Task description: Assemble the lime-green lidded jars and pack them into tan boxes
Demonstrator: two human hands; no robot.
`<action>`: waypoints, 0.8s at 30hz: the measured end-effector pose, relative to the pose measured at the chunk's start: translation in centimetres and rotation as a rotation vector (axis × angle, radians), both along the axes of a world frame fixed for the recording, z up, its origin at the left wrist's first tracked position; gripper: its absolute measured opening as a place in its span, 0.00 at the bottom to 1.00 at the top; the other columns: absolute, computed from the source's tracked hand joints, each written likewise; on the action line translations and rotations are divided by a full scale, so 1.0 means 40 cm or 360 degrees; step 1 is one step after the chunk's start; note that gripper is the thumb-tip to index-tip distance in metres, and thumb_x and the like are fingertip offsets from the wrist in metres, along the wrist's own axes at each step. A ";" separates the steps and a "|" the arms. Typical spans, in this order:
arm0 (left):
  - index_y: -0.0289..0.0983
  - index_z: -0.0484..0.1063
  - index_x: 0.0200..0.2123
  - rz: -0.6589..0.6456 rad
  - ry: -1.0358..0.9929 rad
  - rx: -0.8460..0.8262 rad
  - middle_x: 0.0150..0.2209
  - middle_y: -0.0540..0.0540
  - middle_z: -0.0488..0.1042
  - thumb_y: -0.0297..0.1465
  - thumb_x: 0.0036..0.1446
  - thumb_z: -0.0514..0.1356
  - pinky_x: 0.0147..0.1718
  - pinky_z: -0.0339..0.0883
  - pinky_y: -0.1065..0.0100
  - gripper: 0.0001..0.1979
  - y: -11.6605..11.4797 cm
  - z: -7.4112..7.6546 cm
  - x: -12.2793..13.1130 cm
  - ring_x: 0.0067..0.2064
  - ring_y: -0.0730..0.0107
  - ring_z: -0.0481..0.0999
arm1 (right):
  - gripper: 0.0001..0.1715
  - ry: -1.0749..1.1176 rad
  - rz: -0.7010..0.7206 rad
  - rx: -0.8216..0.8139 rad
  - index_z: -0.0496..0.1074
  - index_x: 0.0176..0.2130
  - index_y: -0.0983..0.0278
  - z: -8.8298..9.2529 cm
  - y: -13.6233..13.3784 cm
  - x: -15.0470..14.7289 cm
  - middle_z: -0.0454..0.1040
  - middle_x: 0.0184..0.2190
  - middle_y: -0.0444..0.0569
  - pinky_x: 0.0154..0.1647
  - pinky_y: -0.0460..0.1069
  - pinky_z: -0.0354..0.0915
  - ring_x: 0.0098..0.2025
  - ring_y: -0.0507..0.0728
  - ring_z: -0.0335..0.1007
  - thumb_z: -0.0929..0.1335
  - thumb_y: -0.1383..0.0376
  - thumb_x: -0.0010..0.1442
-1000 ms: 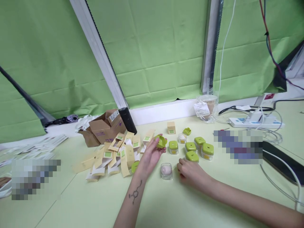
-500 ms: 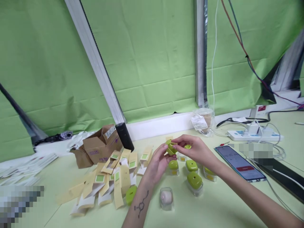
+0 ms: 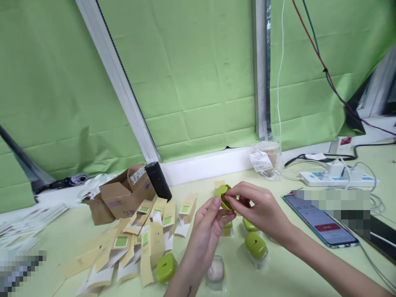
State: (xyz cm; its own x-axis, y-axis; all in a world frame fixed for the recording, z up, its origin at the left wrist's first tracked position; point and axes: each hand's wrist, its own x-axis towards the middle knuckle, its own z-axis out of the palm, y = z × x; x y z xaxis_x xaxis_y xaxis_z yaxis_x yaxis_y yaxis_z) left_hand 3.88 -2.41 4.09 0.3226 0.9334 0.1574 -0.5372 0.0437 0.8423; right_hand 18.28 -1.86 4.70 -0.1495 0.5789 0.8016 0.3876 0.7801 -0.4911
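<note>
Both my hands hold one small green lid (image 3: pixel 223 197) above the table. My left hand (image 3: pixel 206 231) pinches it from below and the left. My right hand (image 3: pixel 258 210) grips its right side with thumb and fingers. Under my hands stand clear little jars with green lids (image 3: pixel 255 245). An open clear jar (image 3: pixel 215 271) with a pale ball inside sits near my left wrist. A loose green lid (image 3: pixel 165 267) lies to its left.
A heap of tan cardboard sleeves (image 3: pixel 145 235) lies left, behind it a torn brown box (image 3: pixel 119 198) and a black cylinder (image 3: pixel 158 186). A phone (image 3: pixel 321 220) lies right, with a power strip (image 3: pixel 337 178), cables and a plastic cup (image 3: pixel 267 159) behind.
My right hand rose from the table to join the left on the green lid. Both hands then drew closer to me, and the view tilted up and left.
</note>
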 end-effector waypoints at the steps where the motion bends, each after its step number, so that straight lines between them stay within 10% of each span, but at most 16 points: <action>1: 0.32 0.76 0.36 0.0008 0.0015 0.0001 0.34 0.45 0.75 0.33 0.56 0.60 0.35 0.71 0.74 0.10 -0.001 0.003 0.000 0.33 0.75 0.74 | 0.07 0.0002 -0.0017 0.0024 0.73 0.34 0.64 -0.002 0.000 -0.001 0.73 0.28 0.48 0.23 0.44 0.63 0.26 0.50 0.67 0.65 0.73 0.58; 10: 0.33 0.75 0.32 0.0143 0.0206 0.0060 0.29 0.49 0.72 0.33 0.56 0.60 0.33 0.70 0.76 0.08 -0.008 0.005 -0.003 0.32 0.77 0.71 | 0.07 -0.0218 -0.0231 0.0247 0.70 0.36 0.65 -0.025 0.002 -0.006 0.73 0.31 0.50 0.24 0.45 0.63 0.27 0.51 0.69 0.63 0.72 0.61; 24: 0.34 0.77 0.36 0.0140 0.0210 0.0047 0.35 0.43 0.77 0.33 0.54 0.61 0.36 0.72 0.70 0.10 0.007 0.017 -0.022 0.36 0.68 0.77 | 0.09 -0.0134 0.0173 -0.0424 0.69 0.41 0.61 0.018 -0.022 0.009 0.72 0.36 0.47 0.24 0.45 0.66 0.28 0.50 0.69 0.62 0.68 0.62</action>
State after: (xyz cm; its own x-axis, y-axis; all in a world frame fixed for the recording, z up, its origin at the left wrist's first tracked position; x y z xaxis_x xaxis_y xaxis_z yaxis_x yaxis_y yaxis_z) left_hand 3.00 -2.13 4.78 0.2597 0.9544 0.1470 -0.4224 -0.0246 0.9061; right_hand 18.62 -2.76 5.41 -0.2817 0.7439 0.6060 0.3567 0.6675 -0.6536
